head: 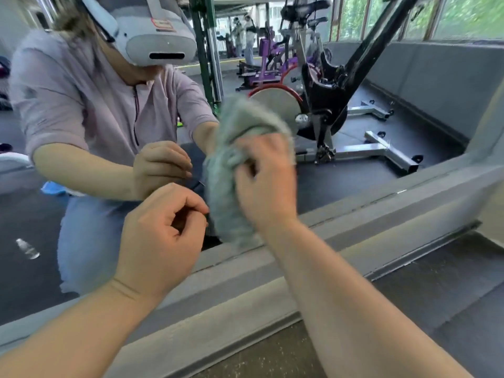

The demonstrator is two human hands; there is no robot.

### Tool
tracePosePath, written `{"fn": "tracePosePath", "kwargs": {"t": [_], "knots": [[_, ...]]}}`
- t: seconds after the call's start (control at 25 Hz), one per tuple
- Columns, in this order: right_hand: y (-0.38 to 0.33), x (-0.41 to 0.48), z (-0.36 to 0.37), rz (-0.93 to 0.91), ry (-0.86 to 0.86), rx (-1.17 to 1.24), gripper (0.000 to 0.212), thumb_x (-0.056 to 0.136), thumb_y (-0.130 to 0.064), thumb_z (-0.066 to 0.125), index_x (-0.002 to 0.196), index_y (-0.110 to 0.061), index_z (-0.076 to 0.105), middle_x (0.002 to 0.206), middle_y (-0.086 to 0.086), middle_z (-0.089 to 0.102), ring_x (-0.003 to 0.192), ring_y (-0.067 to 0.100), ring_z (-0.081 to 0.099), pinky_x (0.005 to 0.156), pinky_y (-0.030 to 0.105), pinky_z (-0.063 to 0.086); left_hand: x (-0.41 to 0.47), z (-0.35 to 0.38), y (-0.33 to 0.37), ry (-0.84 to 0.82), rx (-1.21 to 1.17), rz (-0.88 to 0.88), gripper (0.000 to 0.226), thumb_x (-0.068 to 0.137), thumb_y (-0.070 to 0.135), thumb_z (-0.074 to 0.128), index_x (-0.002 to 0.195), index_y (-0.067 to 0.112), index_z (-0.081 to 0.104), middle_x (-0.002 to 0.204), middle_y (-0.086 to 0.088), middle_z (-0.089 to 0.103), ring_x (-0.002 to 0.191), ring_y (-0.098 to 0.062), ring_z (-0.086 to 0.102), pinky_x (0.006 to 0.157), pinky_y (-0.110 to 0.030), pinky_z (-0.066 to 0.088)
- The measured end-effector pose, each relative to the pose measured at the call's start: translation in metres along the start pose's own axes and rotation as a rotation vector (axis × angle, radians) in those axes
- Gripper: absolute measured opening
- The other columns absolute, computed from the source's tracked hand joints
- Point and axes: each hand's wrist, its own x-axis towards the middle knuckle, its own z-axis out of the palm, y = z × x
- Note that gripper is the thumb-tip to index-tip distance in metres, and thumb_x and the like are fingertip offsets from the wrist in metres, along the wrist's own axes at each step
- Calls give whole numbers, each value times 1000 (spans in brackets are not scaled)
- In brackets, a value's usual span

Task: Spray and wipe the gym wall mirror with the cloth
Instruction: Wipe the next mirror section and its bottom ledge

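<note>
The wall mirror (381, 137) fills the upper part of the view, down to a grey ledge. A bunched grey-green cloth (229, 192) is gripped in my right hand (266, 184) and held against the lower glass near its bottom edge; the cloth is blurred. To its left, close to the glass, my left hand (163, 236) has curled fingers and nothing visible in them. A clear spray bottle (27, 249) shows only as a reflection, lying on the floor at the far left.
A grey ledge (354, 227) runs along the mirror's foot, with dark rubber floor (450, 290) below at the right. The mirror reflects a kneeling person in a headset, a black exercise bike (327, 85), purple machines (267, 64) and windows.
</note>
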Motion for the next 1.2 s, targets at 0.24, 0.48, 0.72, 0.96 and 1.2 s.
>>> {"fn": "tracePosePath", "kwargs": {"t": [0.24,0.48,0.72,0.96,1.2], "knots": [[-4,61,-47,232,229,-70,21,84,-9,54,99,-23,60,116,8,57,106,26,54,89,30,43,27,-4,13,-149,-5,-52,17,78,5,59,79,21,64,73,8,64,63,-12,59,61,-24,45],[-49,74,-53,383,90,171,31,90,-19,54,119,-28,58,111,-2,62,85,0,59,69,15,48,64,13,51,-273,-117,-283,24,83,34,67,95,33,47,69,24,58,68,17,53,56,-14,37],[-83,107,-57,21,14,-210,59,87,-6,59,142,-24,47,131,-3,47,116,14,49,96,21,40,138,2,77,85,-55,-167,29,89,21,64,114,19,49,102,6,53,78,2,48,69,-2,35],[-132,189,-71,-184,69,-567,55,94,-35,51,147,-21,40,156,8,21,143,29,18,118,44,22,234,-45,86,330,410,233,47,91,22,58,131,0,50,112,-20,51,102,-36,49,88,-43,43],[-280,401,-100,-322,154,-547,65,100,-39,30,155,-9,10,163,9,3,150,21,-1,122,36,-2,459,-164,173,460,575,393,34,89,10,47,119,-1,60,105,-21,54,95,-38,50,81,-44,42]]}}
